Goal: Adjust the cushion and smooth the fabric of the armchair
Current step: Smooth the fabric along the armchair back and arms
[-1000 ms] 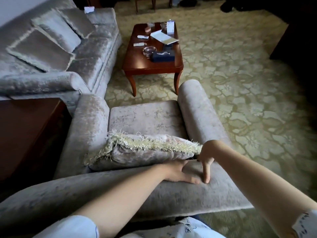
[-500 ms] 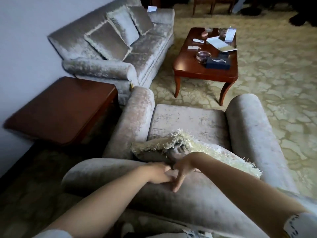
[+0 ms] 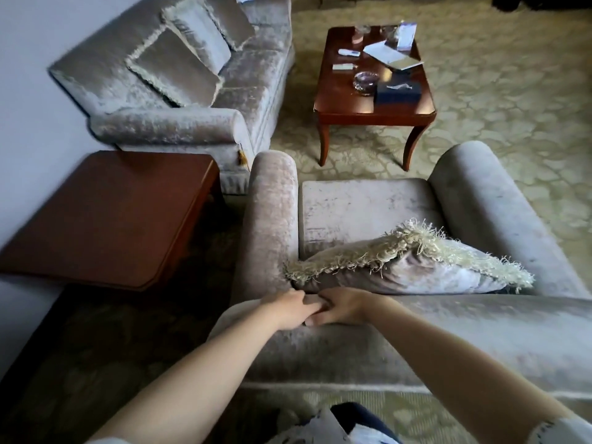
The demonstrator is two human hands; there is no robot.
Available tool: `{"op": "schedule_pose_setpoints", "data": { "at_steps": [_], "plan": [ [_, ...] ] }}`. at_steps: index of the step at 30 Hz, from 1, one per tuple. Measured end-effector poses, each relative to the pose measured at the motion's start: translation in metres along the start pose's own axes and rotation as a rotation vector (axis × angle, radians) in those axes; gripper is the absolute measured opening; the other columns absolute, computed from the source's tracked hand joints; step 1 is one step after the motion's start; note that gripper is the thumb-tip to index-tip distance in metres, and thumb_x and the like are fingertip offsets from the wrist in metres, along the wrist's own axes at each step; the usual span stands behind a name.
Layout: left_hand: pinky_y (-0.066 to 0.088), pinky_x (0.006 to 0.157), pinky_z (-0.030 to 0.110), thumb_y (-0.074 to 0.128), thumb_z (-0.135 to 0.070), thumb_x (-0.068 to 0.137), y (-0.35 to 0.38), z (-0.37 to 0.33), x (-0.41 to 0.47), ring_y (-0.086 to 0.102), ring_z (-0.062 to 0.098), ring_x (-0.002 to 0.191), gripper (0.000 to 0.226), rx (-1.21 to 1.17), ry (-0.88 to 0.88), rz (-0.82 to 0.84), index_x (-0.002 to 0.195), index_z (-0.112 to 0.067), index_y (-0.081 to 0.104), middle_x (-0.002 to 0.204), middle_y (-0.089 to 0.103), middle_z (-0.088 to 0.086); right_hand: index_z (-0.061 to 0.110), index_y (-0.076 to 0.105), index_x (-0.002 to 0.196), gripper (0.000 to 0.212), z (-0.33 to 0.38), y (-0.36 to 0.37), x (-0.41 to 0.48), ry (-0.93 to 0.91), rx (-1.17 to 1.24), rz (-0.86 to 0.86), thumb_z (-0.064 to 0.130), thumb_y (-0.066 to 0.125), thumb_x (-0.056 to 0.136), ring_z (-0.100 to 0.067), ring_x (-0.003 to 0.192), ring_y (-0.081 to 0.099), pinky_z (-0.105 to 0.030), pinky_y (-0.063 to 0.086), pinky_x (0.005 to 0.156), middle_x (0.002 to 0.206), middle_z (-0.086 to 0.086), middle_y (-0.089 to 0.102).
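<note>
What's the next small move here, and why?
Likely move the right hand onto the cushion and stand it straight: it slumps skewed against the backrest, its corner just beyond where the left hand meets the right.

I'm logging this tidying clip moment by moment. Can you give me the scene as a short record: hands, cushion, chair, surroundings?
left hand: on top of the armchair's backrest, near its left end, fingers meeting the right hand
right hand: beside it on the backrest, fingers bent down to the fabric; grip unclear
cushion: fringed, lying tilted on the seat against the backrest
armchair: seen from behind
side table: left of the armchair
coffee table: beyond the seat, holding small items
</note>
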State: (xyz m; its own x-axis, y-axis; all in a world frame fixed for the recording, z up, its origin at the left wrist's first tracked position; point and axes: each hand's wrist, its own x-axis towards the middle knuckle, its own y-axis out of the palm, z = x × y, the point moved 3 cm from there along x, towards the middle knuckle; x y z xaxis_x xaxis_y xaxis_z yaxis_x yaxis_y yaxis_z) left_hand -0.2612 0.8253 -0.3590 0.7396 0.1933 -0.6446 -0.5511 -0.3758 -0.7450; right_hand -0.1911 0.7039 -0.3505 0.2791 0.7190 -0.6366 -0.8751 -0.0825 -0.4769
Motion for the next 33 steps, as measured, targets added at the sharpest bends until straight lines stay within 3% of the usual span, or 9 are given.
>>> {"op": "schedule_pose_setpoints", "data": {
  "at_steps": [3,6,10,15,19,22,27,33],
  "plan": [
    [0.044,0.093,0.039,0.028,-0.065,0.08,-0.003,0.013,0.0,0.052,0.03,0.115,0.073,-0.088,-0.058,0.001,0.128,-0.015,0.052,0.134,0.051,0.012,0.035,0.052,0.124,0.073,0.012,0.005,0.01,-0.024,-0.052,0.015,0.077,0.06,0.064,-0.021,0.117,0.052,-0.029,0.036,0.091,0.129,-0.003,0.058],
    [0.044,0.088,0.039,0.02,-0.063,0.068,-0.004,0.013,-0.001,0.052,0.031,0.112,0.079,-0.021,-0.028,-0.003,0.121,-0.016,0.055,0.129,0.053,0.014,0.038,0.047,0.125,0.081,0.011,0.005,0.013,-0.029,-0.127,-0.015,0.085,0.051,0.06,-0.023,0.119,0.051,-0.031,0.036,0.09,0.134,-0.004,0.054],
    [0.045,0.087,0.043,0.034,-0.053,0.086,0.0,0.014,0.001,0.053,0.033,0.11,0.047,0.024,-0.012,-0.003,0.117,-0.022,0.05,0.125,0.054,0.014,0.025,0.048,0.131,0.102,0.006,0.008,0.015,0.011,-0.171,-0.022,0.091,0.046,0.053,-0.024,0.121,0.05,-0.038,0.039,0.101,0.138,-0.005,0.05],
    [0.045,0.085,0.043,0.038,-0.042,0.094,0.004,0.016,0.003,0.054,0.032,0.109,0.034,-0.054,-0.046,-0.034,0.117,-0.022,0.053,0.125,0.055,0.015,0.026,0.051,0.125,0.095,0.005,0.007,0.012,0.01,-0.162,-0.048,0.09,0.047,0.055,-0.026,0.116,0.054,-0.037,0.044,0.095,0.13,-0.006,0.055],
    [0.042,0.092,0.039,0.029,-0.057,0.086,0.008,0.024,0.015,0.048,0.027,0.12,0.056,-0.027,-0.057,-0.012,0.127,-0.025,0.048,0.138,0.048,0.008,0.032,0.051,0.123,0.074,0.001,0.002,0.016,-0.069,-0.166,-0.032,0.082,0.045,0.068,-0.028,0.117,0.053,-0.037,0.042,0.092,0.129,-0.004,0.056],
    [0.038,0.101,0.038,0.024,-0.067,0.078,0.005,0.023,0.018,0.044,0.024,0.127,0.077,-0.115,-0.113,0.011,0.133,-0.02,0.048,0.143,0.045,0.007,0.018,0.05,0.127,0.07,-0.003,-0.005,0.022,-0.074,-0.145,0.017,0.069,0.046,0.081,-0.029,0.124,0.046,-0.043,0.037,0.102,0.136,-0.01,0.049],
    [0.033,0.107,0.036,0.027,-0.059,0.088,-0.001,0.024,0.022,0.039,0.023,0.132,0.069,-0.078,-0.088,0.021,0.138,-0.015,0.043,0.147,0.04,0.008,0.013,0.047,0.132,0.066,-0.005,-0.01,0.029,-0.09,-0.13,0.039,0.061,0.046,0.087,-0.027,0.128,0.041,-0.041,0.031,0.106,0.14,-0.012,0.044],
    [0.033,0.107,0.035,0.027,-0.061,0.086,0.0,0.027,0.022,0.04,0.023,0.132,0.071,-0.08,-0.095,0.004,0.14,-0.017,0.042,0.147,0.04,0.007,0.017,0.054,0.118,0.054,-0.01,-0.01,0.032,-0.11,-0.115,0.027,0.06,0.044,0.086,-0.028,0.12,0.048,-0.041,0.036,0.1,0.131,-0.01,0.052]
  ]
}}
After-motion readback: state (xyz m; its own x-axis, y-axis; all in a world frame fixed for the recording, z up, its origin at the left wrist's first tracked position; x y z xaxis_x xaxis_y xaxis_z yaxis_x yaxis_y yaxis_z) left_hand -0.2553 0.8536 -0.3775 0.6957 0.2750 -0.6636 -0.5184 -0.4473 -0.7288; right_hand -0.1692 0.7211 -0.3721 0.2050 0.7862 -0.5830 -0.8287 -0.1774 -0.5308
